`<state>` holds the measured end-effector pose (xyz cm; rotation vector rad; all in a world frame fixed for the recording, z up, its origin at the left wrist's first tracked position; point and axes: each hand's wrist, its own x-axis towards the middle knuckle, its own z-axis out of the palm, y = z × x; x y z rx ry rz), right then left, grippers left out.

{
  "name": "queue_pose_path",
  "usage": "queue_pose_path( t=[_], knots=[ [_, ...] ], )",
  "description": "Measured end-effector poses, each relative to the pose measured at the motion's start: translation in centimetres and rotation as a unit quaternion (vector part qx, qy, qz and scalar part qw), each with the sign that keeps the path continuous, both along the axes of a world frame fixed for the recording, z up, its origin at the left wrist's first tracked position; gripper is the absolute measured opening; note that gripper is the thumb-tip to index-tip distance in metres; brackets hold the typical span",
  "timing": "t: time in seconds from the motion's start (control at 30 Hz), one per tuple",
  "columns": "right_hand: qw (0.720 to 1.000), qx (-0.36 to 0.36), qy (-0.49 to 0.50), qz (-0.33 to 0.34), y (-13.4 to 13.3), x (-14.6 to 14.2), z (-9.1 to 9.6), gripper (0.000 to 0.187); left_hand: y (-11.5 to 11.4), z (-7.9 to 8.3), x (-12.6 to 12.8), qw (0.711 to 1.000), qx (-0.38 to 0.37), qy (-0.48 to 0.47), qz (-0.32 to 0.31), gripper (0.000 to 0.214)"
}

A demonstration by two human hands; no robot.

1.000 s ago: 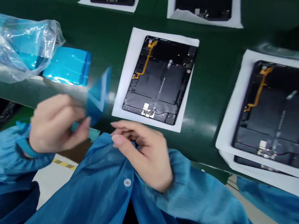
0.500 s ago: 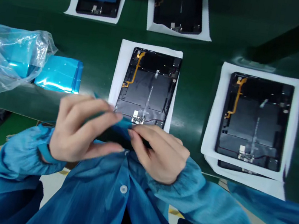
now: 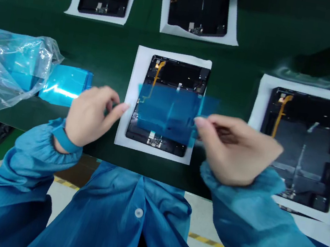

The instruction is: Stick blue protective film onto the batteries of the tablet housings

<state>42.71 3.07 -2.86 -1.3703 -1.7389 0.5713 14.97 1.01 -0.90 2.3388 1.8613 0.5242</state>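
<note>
A sheet of translucent blue film (image 3: 167, 111) lies across or just above the open tablet housing (image 3: 185, 76); whether it touches is unclear. Its right edge is pinched between the thumb and fingers of my right hand (image 3: 237, 146). To the left, my left hand (image 3: 90, 117) has its thumb stretched out and fingers loosely curled, with nothing visible in them. Its thumb tip is over the edge of the white sheet (image 3: 122, 133), a little short of the film. Through the film I see the housing's orange flex cable (image 3: 159, 72); a small circuit board (image 3: 155, 141) shows below it.
Blue film pieces (image 3: 63, 85) lie beside a clear plastic bag (image 3: 9, 68) at the left. Another tablet housing (image 3: 320, 158) on white sheeting is at the right. Two more housings (image 3: 104, 1) (image 3: 199, 9) stand at the back, the left one bearing a blue sheet.
The blue film, bunched between my hands near the table's front edge, is now spread over the middle housing. My right hand moved right and forward; my left hand drew back slightly, its fingers more curled.
</note>
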Motion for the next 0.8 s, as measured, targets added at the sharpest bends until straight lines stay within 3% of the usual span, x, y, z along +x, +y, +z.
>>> queue_pose_path(
  t=[0.07,0.13,0.27,0.47,0.6,0.7,0.8],
  knots=[
    [0.990,-0.068,0.109,-0.064,1.7,0.7,-1.6,0.008,-0.1,-1.7,0.6,0.991,-0.082,0.109,0.005,0.042],
    [0.970,-0.118,0.197,-0.080,3.2,1.0,-3.1,0.009,-0.4,-3.0,1.5,0.978,-0.120,0.169,-0.017,0.036],
    [0.943,-0.186,0.267,-0.067,4.3,0.8,-4.9,0.013,-1.1,-3.8,3.4,0.978,-0.095,0.181,-0.051,0.025],
    [0.950,-0.209,0.225,-0.062,3.3,1.0,-5.2,0.014,-1.4,-3.1,2.4,0.980,-0.082,0.111,-0.144,0.028],
    [0.964,-0.203,0.165,-0.057,2.7,1.3,-4.9,0.009,1.2,-2.9,0.0,0.973,-0.062,0.007,-0.221,0.020],
    [0.969,-0.204,0.124,-0.062,2.5,1.4,-4.7,0.012,3.4,-3.6,-0.9,0.952,-0.054,-0.088,-0.287,0.015],
    [0.975,-0.183,0.097,-0.076,2.4,1.4,-4.6,0.013,4.4,-4.7,-0.8,0.940,-0.081,-0.107,-0.315,0.019]
  ],
)
